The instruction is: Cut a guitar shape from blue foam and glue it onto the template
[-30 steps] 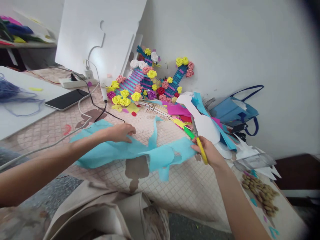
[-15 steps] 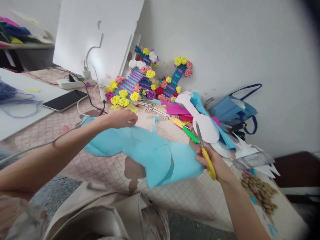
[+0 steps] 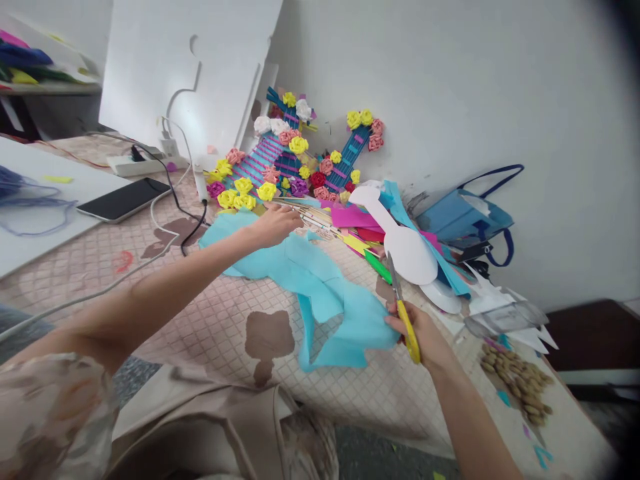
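A thin light blue paper sheet (image 3: 320, 267) with curved cut edges lies bunched and folded across the table, a loose strip curling toward me at its lower part. My left hand (image 3: 277, 225) is at its upper edge, fingers bent and closed on the sheet, though the fingertips are partly hidden. My right hand (image 3: 420, 333) holds yellow-handled scissors (image 3: 411, 333), their metal blades pointing up and away. Its fingers also touch the sheet's right end. Just beyond the scissors lies a white rounded paper cutout (image 3: 410, 257) with a long neck.
Flower-covered woven shapes (image 3: 265, 160) lean by the wall. Coloured paper scraps (image 3: 355, 217) and thin sticks lie before them. A phone (image 3: 125, 200), cables and a power strip (image 3: 145, 165) are left. Right are a blue bag (image 3: 465, 217), a clear plastic piece (image 3: 505, 319) and peanuts (image 3: 517, 383).
My left hand has moved right and slightly away from me, drawing the sheet's left part with it. The sheet is more bunched. My right hand with the scissors has shifted slightly left.
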Motion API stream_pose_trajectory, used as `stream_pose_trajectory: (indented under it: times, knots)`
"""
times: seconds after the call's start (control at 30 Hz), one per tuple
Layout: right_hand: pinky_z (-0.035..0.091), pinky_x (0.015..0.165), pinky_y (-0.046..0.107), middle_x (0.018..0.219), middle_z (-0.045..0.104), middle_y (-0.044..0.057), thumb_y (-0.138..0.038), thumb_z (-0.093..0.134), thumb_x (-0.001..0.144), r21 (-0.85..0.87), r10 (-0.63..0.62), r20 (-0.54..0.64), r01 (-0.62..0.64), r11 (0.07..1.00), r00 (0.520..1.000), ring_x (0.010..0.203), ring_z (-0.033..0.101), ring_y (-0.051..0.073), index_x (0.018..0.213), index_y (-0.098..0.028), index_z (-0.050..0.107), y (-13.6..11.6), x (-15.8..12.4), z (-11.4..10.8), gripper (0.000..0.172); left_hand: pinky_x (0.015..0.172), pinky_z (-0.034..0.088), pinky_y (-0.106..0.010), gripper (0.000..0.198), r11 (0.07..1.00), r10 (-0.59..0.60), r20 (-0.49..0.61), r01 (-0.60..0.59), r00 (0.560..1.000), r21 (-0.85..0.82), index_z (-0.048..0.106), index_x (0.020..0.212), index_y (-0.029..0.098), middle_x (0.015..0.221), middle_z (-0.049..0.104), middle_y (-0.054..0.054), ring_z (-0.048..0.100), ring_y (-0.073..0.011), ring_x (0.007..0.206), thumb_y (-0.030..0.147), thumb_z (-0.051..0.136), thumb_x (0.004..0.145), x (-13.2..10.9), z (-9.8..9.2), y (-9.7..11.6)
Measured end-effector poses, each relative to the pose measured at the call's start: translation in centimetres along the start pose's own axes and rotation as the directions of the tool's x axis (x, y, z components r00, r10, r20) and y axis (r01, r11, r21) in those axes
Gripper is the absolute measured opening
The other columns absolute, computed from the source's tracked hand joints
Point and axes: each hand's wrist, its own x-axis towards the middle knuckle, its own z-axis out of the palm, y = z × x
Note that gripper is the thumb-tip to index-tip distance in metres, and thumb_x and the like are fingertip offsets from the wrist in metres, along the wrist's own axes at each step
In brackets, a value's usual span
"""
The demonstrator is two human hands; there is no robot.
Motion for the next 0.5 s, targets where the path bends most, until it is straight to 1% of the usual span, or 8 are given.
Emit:
stream_pose_trajectory:
  times: [0.1,0.17,0.2,0.27,0.3,0.37,0.43,0.5]
  knots:
    - [0.033,0.039,0.021,0.062,0.047,-0.008,-0.033,0.081,0.054,0.026,0.003,0.019,-0.003,1.000,1.000,0.044,0.042,0.007,0.080,-0.021,0.054,0.2,-0.2,0.0,0.040,0.093,0.038,-0.040,0.032,0.985,-0.093,-0.110,0.076,0.990,-0.153,0.059,0.113,0.015,0.116,0.063,-0.013,0.055,-0.0272,0.112,0.010,0.055,0.081,-2.2,0.0,2.5]
    - [0.032,0.039,0.020,0.061,0.046,-0.008,-0.033,0.081,0.055,0.040,0.008,0.027,-0.009,0.999,1.000,0.044,0.041,0.006,0.080,-0.021,0.053,0.3,-0.3,0.1,0.039,0.081,0.046,-0.036,0.023,0.890,-0.216,-0.053,0.175,0.975,-0.421,0.059,0.107,0.014,0.097,0.068,-0.011,0.064,-0.0238,0.091,0.018,0.053,0.086,-4.6,0.4,4.3]
    - [0.033,0.039,0.020,0.061,0.045,-0.008,-0.033,0.081,0.056,0.049,0.013,0.031,-0.015,0.999,0.999,0.044,0.042,0.006,0.080,-0.021,0.053,0.4,-0.4,0.1,0.040,0.073,0.048,-0.033,0.020,0.770,-0.259,0.040,0.231,0.965,-0.595,0.059,0.103,0.014,0.085,0.069,-0.008,0.065,-0.0213,0.080,0.024,0.055,0.086,-5.9,0.8,5.2]
    - [0.035,0.040,0.020,0.061,0.046,-0.008,-0.034,0.082,0.056,0.078,0.028,0.042,-0.031,0.996,0.999,0.045,0.044,0.007,0.081,-0.021,0.051,0.7,-0.5,0.2,0.041,0.064,0.050,-0.029,0.021,0.359,-0.198,0.305,0.358,0.932,-0.862,0.056,0.095,0.015,0.083,0.070,-0.007,0.066,-0.0179,0.070,0.033,0.061,0.084,-8.3,1.7,7.0]
    - [0.036,0.040,0.020,0.061,0.046,-0.008,-0.035,0.082,0.056,0.095,0.035,0.049,-0.040,0.995,0.998,0.046,0.044,0.007,0.081,-0.022,0.051,0.8,-0.5,0.2,0.043,0.064,0.050,-0.028,0.025,0.160,-0.134,0.399,0.417,0.907,-0.895,0.055,0.093,0.016,0.088,0.070,-0.008,0.066,-0.0172,0.072,0.037,0.065,0.082,-9.3,2.2,7.9]
    - [0.036,0.040,0.020,0.062,0.047,-0.008,-0.037,0.083,0.057,0.116,0.043,0.058,-0.050,0.992,0.997,0.046,0.045,0.008,0.083,-0.022,0.050,0.9,-0.7,0.3,0.045,0.072,0.052,-0.029,0.031,-0.156,-0.078,0.473,0.458,0.878,-0.875,0.056,0.096,0.017,0.096,0.068,-0.007,0.066,-0.0161,0.081,0.038,0.071,0.078,-10.8,2.9,9.4]
    - [0.036,0.040,0.020,0.063,0.047,-0.008,-0.040,0.082,0.058,0.114,0.044,0.058,-0.050,0.992,0.997,0.046,0.044,0.008,0.084,-0.023,0.049,1.0,-1.0,0.4,0.045,0.079,0.052,-0.030,0.036,-0.346,-0.062,0.514,0.464,0.856,-0.815,0.056,0.104,0.020,0.099,0.066,-0.004,0.066,-0.0153,0.087,0.036,0.074,0.077,-11.3,3.0,10.6]
    - [0.037,0.040,0.020,0.063,0.047,-0.007,-0.043,0.081,0.059,0.102,0.049,0.054,-0.055,0.993,0.997,0.046,0.045,0.008,0.084,-0.023,0.050,0.9,-1.3,0.6,0.045,0.081,0.051,-0.031,0.045,-0.446,-0.026,0.544,0.478,0.839,-0.757,0.055,0.115,0.025,0.094,0.065,-0.001,0.066,-0.0152,0.088,0.033,0.076,0.076,-11.2,2.8,11.5]
